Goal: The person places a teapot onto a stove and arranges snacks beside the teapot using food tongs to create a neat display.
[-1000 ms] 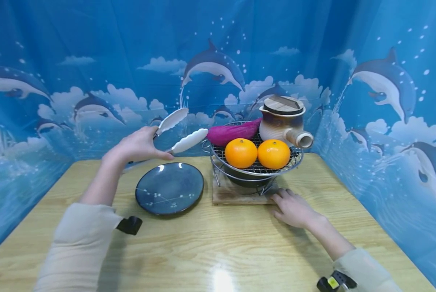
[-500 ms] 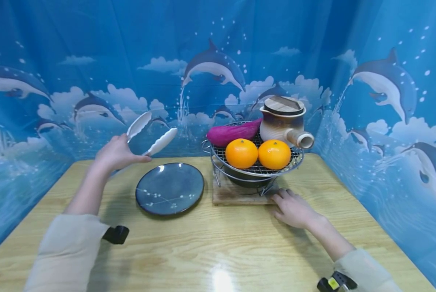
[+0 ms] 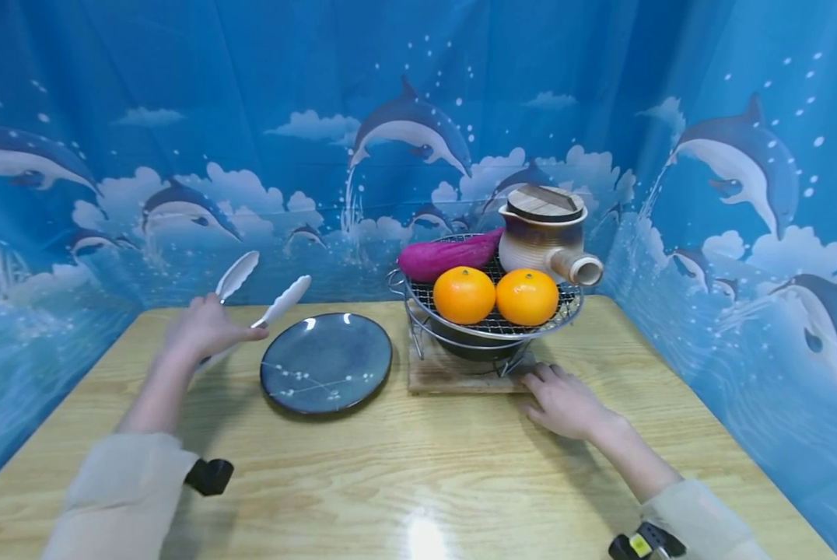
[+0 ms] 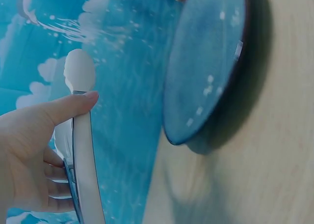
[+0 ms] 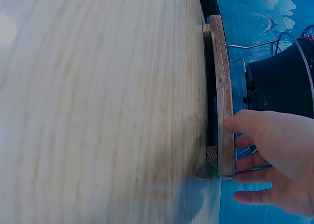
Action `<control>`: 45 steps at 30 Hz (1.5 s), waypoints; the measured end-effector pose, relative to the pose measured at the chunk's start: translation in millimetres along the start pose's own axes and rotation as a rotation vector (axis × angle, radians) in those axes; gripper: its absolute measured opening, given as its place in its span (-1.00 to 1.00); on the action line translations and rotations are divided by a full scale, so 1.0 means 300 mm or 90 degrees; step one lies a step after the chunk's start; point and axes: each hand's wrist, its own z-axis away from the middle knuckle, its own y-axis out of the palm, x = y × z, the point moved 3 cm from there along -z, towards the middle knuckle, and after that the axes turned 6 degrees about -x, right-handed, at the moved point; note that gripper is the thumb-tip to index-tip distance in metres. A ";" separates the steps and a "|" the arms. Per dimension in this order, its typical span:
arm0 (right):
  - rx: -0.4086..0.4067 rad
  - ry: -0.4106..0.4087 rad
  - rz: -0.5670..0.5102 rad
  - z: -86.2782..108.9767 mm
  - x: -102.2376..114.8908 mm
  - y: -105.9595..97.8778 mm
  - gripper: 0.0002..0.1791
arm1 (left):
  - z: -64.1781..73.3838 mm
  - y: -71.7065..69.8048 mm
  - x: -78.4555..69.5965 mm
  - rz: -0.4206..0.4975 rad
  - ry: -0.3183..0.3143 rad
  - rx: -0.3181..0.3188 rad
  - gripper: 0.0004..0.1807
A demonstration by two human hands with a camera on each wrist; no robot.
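Observation:
My left hand (image 3: 204,330) grips a pair of tongs (image 3: 285,299) with white scalloped tips, spread apart and pointing up and away from me. In the left wrist view the thumb lies over one arm of the tongs (image 4: 86,150) and the fingers over the other; nothing is between the tips. Just right of them lies a dark blue plate (image 3: 326,365) with a white blossom pattern. My right hand (image 3: 565,400) holds the front right corner of a low wooden board (image 3: 460,381), its thumb on the front edge in the right wrist view.
On the board stands a black stove (image 3: 474,346) under a wire grill rack (image 3: 565,311). The rack bears a purple sweet potato (image 3: 446,257), two oranges (image 3: 464,295) and a clay teapot (image 3: 523,245) with a wooden lid and side handle. A dolphin curtain (image 3: 250,117) surrounds the table.
My left hand has moved left and then down with the tongs, away from the rack to beside the plate. The right hand stays at the board; the things on the rack have not moved.

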 end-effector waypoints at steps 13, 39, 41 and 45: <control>-0.012 -0.012 0.004 0.008 0.003 0.005 -0.65 | 0.013 0.088 0.088 -0.004 -0.056 -0.014 0.16; -0.019 -0.023 0.007 -0.001 0.000 -0.003 -0.65 | 0.006 0.193 0.171 -0.058 -0.205 0.066 0.09; -0.016 -0.024 0.007 -0.001 0.000 -0.004 -0.65 | 0.005 0.201 0.174 -0.062 -0.207 0.069 0.01; -0.019 -0.025 0.009 0.001 0.001 -0.002 -0.65 | 0.000 0.211 0.175 -0.060 -0.212 0.066 -0.09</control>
